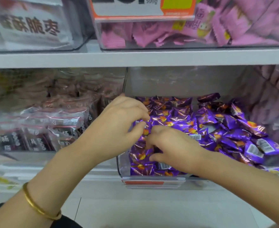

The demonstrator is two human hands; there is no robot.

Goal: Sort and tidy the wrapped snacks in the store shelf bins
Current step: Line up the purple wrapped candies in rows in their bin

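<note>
Many purple foil-wrapped snacks (217,127) fill a clear plastic bin (124,165) on the lower shelf. The packs at the left and back lie in neat rows; those at the right are a loose heap. My left hand (119,125) reaches into the bin's left side and pinches the edge of a purple snack (149,121) between thumb and fingers. Just below it, my right hand (173,143) has its fingers curled over the purple snacks near the bin's front left, with the thumb against one pack. A gold bangle is on my left wrist.
To the left stands a bin of dark red and clear wrapped packs (45,129). The white shelf board (135,58) above carries a bin of pink wrapped snacks (168,35) with an orange price label, and white bags (28,27) at left. Pale floor lies below.
</note>
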